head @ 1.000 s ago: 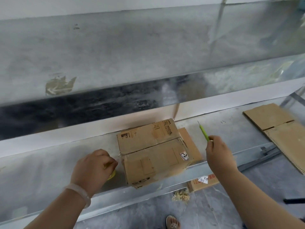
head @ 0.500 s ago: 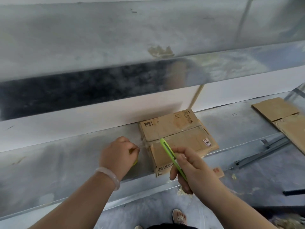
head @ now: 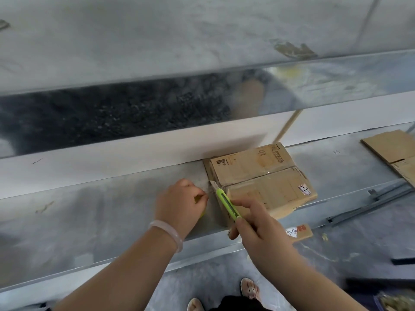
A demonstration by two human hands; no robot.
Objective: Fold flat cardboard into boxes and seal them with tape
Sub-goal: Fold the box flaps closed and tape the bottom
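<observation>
Tape roll: left grip curled round it, mostly hidden; strand taut to box.
Knife: right grip clamped on handle; blade just beside left fingers, a slip could nick them.
Box: against back wall, reaches surface front edge; a push may tip it.
Room: open left; flat cardboard far right.

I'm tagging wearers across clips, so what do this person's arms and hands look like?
No sleeves are in view on either side; both are bare up to the frame's edge. The left hand has a pale, milky, smooth bangle round its wrist. The right hand and its wrist wear nothing visible: no glove, watch or ring.
</observation>
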